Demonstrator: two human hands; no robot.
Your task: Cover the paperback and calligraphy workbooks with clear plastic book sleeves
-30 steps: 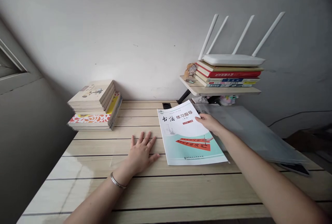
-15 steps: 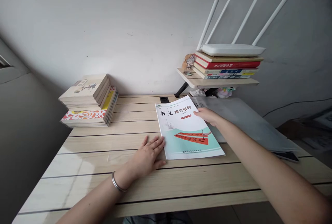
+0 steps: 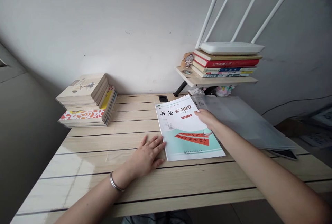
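Note:
A calligraphy workbook (image 3: 186, 123) with a white and teal cover lies slightly turned on the table. My right hand (image 3: 206, 117) grips its upper right edge, thumb on the cover and the other fingers hidden beneath. At the workbook's left edge, my left hand (image 3: 150, 153) rests flat on the tabletop with its fingers spread, the fingertips touching or almost touching the book. A silver bangle (image 3: 115, 182) circles my left wrist. Behind the right hand lies a translucent plastic folder (image 3: 241, 120) with dark lettering showing near its left end.
A stack of books (image 3: 85, 103) stands at the back left of the plank-patterned table (image 3: 181, 186). At the back right a raised shelf (image 3: 220, 81) carries more books (image 3: 228, 64) under a white router (image 3: 232, 48). A dark flat object (image 3: 284, 154) sticks out beneath the folder.
The view has shifted very slightly. Both hands keep about the same places, and the workbook has barely moved.

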